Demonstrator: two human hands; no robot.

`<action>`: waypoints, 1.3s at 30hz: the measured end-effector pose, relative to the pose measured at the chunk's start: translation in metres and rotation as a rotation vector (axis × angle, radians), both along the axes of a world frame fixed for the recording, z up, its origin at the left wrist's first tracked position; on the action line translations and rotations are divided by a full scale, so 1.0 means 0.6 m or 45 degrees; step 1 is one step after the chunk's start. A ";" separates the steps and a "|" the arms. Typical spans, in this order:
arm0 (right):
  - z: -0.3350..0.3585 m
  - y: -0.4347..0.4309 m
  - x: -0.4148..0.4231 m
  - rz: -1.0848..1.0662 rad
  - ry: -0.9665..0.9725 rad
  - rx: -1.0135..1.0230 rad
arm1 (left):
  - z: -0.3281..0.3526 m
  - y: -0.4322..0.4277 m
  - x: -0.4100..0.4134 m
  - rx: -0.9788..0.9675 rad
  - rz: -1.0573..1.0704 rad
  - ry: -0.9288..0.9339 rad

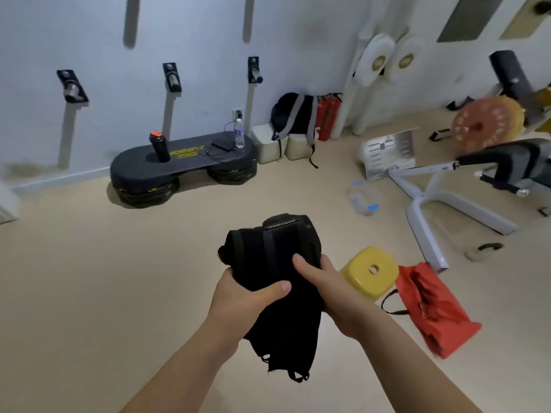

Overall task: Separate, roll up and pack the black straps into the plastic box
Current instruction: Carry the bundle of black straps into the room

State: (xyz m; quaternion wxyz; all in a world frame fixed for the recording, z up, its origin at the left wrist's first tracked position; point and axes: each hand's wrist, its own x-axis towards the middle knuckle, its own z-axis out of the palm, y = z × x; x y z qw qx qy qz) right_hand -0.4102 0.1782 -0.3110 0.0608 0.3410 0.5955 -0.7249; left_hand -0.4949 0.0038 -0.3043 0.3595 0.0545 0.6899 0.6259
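Beige floor (89, 278), both hands gripping black straps (277, 263)

bare forearms (179, 371), bare left hand (238, 299), right hand (334, 296)

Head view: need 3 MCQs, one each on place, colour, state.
1. The plastic box sits: A on the black step platform; B on the floor by the white bench legs; C inside the backpack.
2. The stool beside the red bag is: A yellow; B green; C white.
3. The black straps are: A packed in the box; B hung on a wall peg; C gripped by left hand and right hand.
Answers: 1 B, it lies on the floor left of the legs. 2 A, its top is plainly yellow. 3 C, both thumbs curl over the bundle.
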 end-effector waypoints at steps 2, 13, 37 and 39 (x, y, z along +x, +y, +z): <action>0.003 0.061 -0.013 -0.046 0.009 0.003 | 0.004 0.069 -0.020 -0.015 -0.014 0.008; 0.007 0.402 -0.131 -0.427 -0.065 0.020 | -0.017 0.460 -0.187 -0.014 -0.220 -0.009; -0.043 1.030 -0.419 0.011 -0.214 0.128 | -0.098 1.024 -0.414 -0.109 0.087 -0.014; -0.054 1.042 -0.484 0.018 -0.265 0.116 | -0.114 1.036 -0.474 -0.168 0.132 -0.007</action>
